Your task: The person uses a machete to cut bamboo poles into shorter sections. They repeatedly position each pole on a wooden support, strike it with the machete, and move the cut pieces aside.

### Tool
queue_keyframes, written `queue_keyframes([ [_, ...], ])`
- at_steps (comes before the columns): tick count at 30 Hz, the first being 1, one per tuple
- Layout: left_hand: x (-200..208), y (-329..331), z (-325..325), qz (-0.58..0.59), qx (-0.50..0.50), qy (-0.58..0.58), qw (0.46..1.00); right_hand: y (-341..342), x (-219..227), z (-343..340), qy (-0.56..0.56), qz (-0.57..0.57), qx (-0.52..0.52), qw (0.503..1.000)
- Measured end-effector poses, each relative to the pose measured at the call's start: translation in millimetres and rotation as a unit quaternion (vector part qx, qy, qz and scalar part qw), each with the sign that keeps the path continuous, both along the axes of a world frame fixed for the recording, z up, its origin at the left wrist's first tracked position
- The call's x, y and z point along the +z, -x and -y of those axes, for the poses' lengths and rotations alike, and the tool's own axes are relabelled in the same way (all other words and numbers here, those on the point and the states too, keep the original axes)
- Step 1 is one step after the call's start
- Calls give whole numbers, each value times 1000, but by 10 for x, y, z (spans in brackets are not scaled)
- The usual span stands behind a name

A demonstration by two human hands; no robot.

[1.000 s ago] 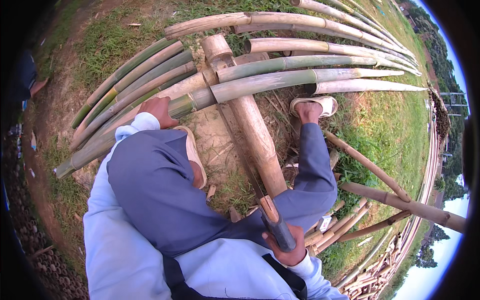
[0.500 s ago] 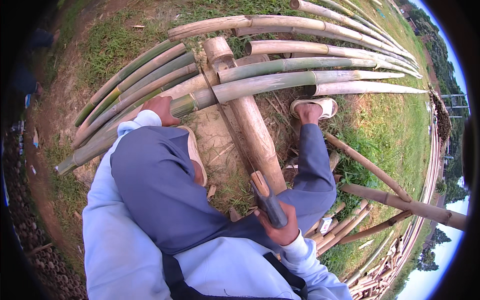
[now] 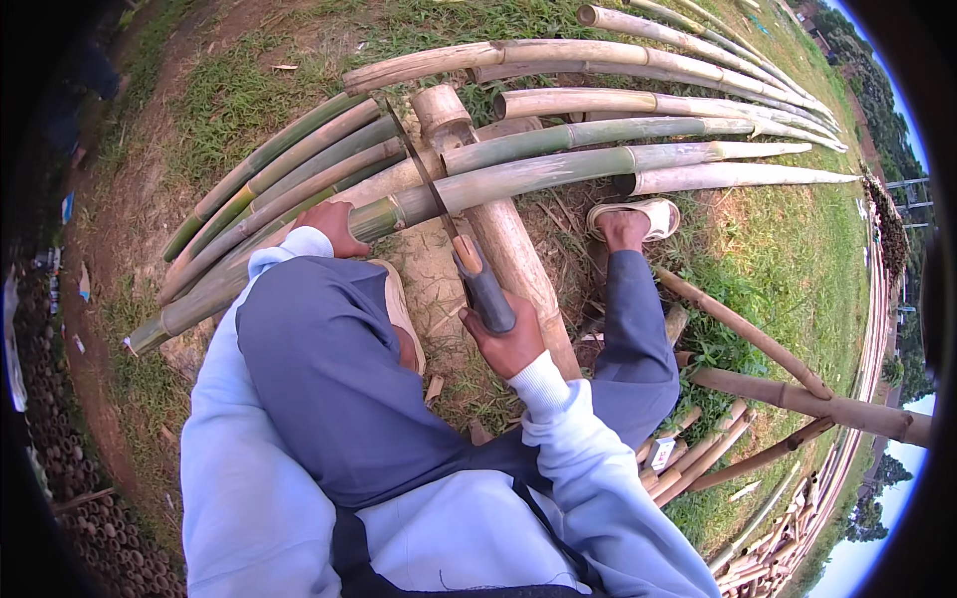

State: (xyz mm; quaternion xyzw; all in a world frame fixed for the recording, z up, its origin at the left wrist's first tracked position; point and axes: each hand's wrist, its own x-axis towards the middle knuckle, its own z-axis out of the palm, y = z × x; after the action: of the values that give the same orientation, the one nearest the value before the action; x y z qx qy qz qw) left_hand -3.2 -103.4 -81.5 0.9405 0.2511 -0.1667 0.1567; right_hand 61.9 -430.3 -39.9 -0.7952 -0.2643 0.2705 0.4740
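A long greenish bamboo pole (image 3: 528, 177) lies across a thick bamboo log (image 3: 511, 254) in front of me. My left hand (image 3: 333, 227) is closed around this pole, left of the log. My right hand (image 3: 506, 337) grips the dark handle of a hand saw (image 3: 431, 182), wrapped in black with bare wood at its front. The saw's blade crosses the pole just left of the log and points away from me. Whether its teeth have entered the pole cannot be made out.
Several cut bamboo lengths (image 3: 289, 159) lie to the left. Longer poles (image 3: 658, 62) stretch away to the right. A bamboo frame (image 3: 768, 394) stands at my right, beside more cut pieces (image 3: 698, 463). My sandalled foot (image 3: 628, 227) rests beyond the log.
My right hand has pushed the saw forward, away from me, so its handle is now closer to the pole. The left hand keeps its hold on the pole.
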Motion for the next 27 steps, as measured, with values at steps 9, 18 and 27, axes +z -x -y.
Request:
queue_keyframes([
  [9, -72, 161, 8, -17, 18, 20, 1000, 414, 710, 1017, 43, -28, 15, 999],
  [18, -120, 85, -108, -22, 16, 13, 1000, -9, -33, 77, -12, -8, 20, 1000],
  [27, -81, 129, -29, -15, 22, 26, 999, 416, 671, 988, 44, -68, -2, 997],
])
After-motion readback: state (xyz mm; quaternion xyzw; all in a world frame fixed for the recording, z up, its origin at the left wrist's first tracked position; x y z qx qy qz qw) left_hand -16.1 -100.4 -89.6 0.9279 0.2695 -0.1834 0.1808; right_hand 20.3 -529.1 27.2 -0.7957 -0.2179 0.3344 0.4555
